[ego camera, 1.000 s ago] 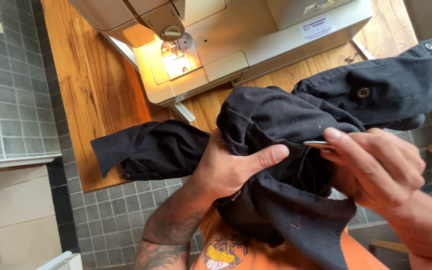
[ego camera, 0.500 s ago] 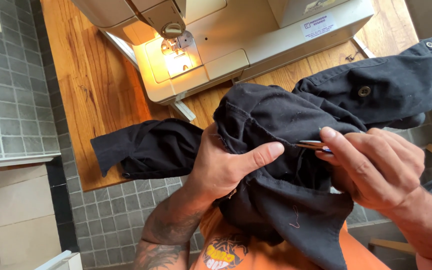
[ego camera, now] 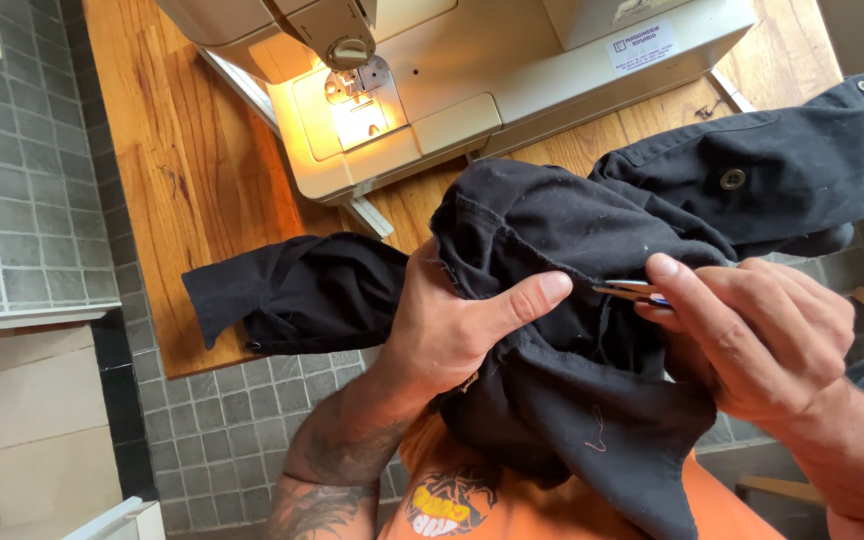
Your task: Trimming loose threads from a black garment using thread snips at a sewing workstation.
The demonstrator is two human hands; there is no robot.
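A small white rectangular label (ego camera: pixel 643 47) with dark print sits on the cream body of the sewing machine (ego camera: pixel 512 90) in front of me, near its top right. I see no packages, signs or screens anywhere else.

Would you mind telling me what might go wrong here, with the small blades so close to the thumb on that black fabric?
1. The small metal snips in the right hand point straight at the left hand's thumb, which lies very near the tips; a slip might nick it.
2. The black garment is bunched in folds under the blades, so a cut may catch cloth rather than thread.
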